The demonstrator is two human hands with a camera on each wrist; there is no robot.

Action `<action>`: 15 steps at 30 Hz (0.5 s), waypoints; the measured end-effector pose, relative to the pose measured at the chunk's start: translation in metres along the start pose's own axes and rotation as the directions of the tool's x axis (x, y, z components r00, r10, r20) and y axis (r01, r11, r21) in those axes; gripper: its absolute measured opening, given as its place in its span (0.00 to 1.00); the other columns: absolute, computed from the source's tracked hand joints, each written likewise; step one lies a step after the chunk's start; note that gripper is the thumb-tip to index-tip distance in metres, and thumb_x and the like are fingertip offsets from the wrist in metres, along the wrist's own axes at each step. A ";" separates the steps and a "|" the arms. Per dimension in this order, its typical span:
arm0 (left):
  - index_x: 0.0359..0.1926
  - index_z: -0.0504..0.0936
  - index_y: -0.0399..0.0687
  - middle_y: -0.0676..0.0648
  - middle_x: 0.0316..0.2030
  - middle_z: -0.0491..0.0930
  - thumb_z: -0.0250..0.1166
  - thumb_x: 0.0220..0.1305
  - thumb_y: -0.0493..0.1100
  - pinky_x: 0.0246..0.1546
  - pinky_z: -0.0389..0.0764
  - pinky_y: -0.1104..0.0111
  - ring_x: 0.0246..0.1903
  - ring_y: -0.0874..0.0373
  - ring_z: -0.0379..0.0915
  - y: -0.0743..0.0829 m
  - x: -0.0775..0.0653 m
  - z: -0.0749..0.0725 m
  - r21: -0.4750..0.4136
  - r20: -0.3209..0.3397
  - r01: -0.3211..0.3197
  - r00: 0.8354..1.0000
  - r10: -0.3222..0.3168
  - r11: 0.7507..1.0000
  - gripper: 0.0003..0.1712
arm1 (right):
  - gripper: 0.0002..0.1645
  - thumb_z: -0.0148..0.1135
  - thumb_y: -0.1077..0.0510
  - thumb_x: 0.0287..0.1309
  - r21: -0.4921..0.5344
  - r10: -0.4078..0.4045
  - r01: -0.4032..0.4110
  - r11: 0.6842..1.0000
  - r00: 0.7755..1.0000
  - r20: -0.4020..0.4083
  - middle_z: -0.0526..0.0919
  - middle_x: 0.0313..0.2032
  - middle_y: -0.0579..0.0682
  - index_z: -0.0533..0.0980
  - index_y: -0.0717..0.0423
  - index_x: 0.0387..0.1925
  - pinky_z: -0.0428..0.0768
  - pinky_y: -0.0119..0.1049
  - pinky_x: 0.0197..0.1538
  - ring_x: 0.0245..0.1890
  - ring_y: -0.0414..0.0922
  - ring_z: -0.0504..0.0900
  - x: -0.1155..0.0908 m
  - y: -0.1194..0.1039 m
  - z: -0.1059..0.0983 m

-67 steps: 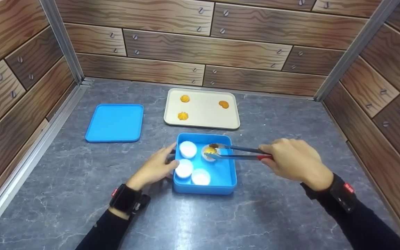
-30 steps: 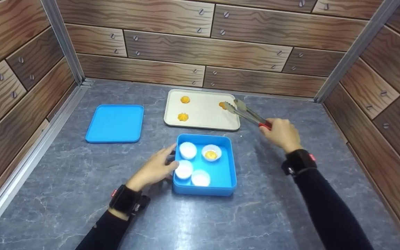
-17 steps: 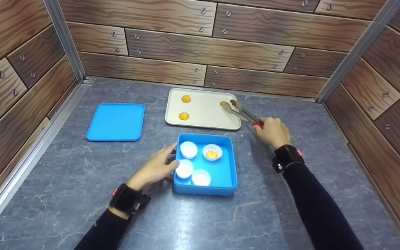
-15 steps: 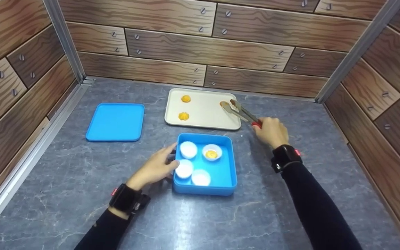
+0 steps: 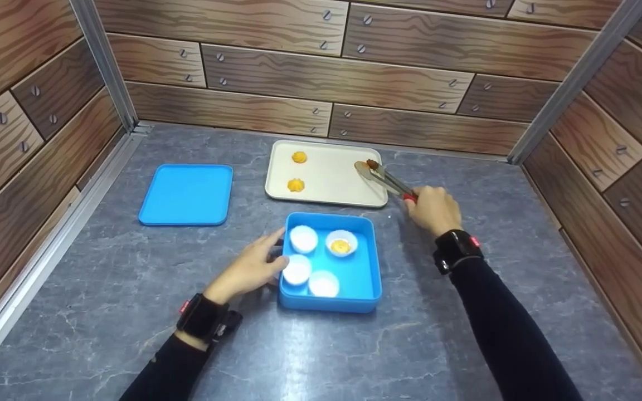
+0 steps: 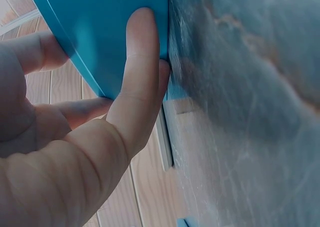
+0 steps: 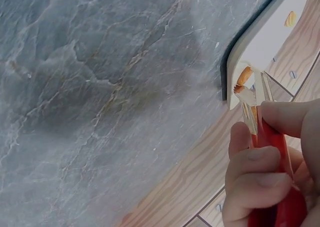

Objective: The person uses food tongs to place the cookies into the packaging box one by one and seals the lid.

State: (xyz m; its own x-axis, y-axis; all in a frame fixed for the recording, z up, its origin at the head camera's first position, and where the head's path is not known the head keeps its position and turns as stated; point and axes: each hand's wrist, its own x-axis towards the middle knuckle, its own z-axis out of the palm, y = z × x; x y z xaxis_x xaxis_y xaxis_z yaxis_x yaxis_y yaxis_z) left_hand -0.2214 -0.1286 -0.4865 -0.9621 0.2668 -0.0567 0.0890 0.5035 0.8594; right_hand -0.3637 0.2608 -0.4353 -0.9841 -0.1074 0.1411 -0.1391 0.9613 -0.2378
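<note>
Left hand (image 5: 251, 267): resting, fingers apart, against smooth blue box (image 5: 329, 304)
Right hand (image 5: 435, 210): gripping slim metal tongs (image 7: 271, 137)
Tongs: extending over rectangular cream tray (image 5: 332, 175)

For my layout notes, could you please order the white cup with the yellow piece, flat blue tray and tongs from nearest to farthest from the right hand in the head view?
1. Tongs: gripped in the right hand.
2. Filled white cup: to its left, inside the blue box.
3. Flat blue tray: far left.

The head view looks down over the tabletop (image 5: 399, 351) that both close wrist views share.
</note>
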 end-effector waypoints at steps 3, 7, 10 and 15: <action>0.85 0.55 0.54 0.36 0.81 0.57 0.62 0.75 0.49 0.75 0.64 0.37 0.76 0.36 0.61 -0.001 0.001 0.000 0.002 0.003 0.000 1.000 0.000 1.000 0.44 | 0.12 0.63 0.51 0.72 -0.004 -0.010 0.010 1.000 1.000 -0.009 0.83 0.29 0.58 0.85 0.55 0.40 0.79 0.48 0.26 0.25 0.55 0.79 -0.001 0.002 0.001; 0.85 0.55 0.54 0.36 0.81 0.57 0.62 0.75 0.48 0.75 0.63 0.37 0.77 0.36 0.60 -0.002 0.002 0.000 -0.001 0.002 0.005 1.000 -0.005 1.000 0.43 | 0.13 0.62 0.51 0.72 0.005 -0.016 0.016 1.000 1.000 -0.015 0.82 0.26 0.56 0.85 0.54 0.40 0.76 0.44 0.23 0.21 0.52 0.77 -0.002 0.005 0.001; 0.85 0.55 0.55 0.36 0.82 0.56 0.62 0.75 0.48 0.73 0.68 0.39 0.75 0.37 0.63 -0.002 0.002 0.001 -0.009 0.002 0.013 1.000 -0.013 1.000 0.43 | 0.14 0.62 0.51 0.72 0.010 -0.013 0.013 1.000 1.000 -0.011 0.82 0.26 0.55 0.87 0.54 0.45 0.75 0.42 0.22 0.20 0.50 0.76 -0.004 0.008 0.000; 0.85 0.55 0.55 0.36 0.82 0.56 0.62 0.75 0.49 0.69 0.76 0.42 0.72 0.38 0.69 0.000 0.001 0.000 -0.017 0.006 0.019 1.000 -0.019 1.000 0.44 | 0.20 0.61 0.50 0.73 0.013 -0.019 0.019 1.000 1.000 -0.005 0.83 0.30 0.57 0.86 0.51 0.58 0.77 0.45 0.24 0.24 0.52 0.78 -0.007 0.011 -0.002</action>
State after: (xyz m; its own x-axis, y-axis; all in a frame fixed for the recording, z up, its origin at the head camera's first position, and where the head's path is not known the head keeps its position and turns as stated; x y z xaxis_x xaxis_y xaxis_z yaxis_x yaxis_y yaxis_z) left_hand -0.2227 -0.1284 -0.4870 -0.9621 0.2619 -0.0761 0.0660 0.4943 0.8668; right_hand -0.3582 0.2724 -0.4371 -0.9808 -0.1245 0.1504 -0.1593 0.9556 -0.2479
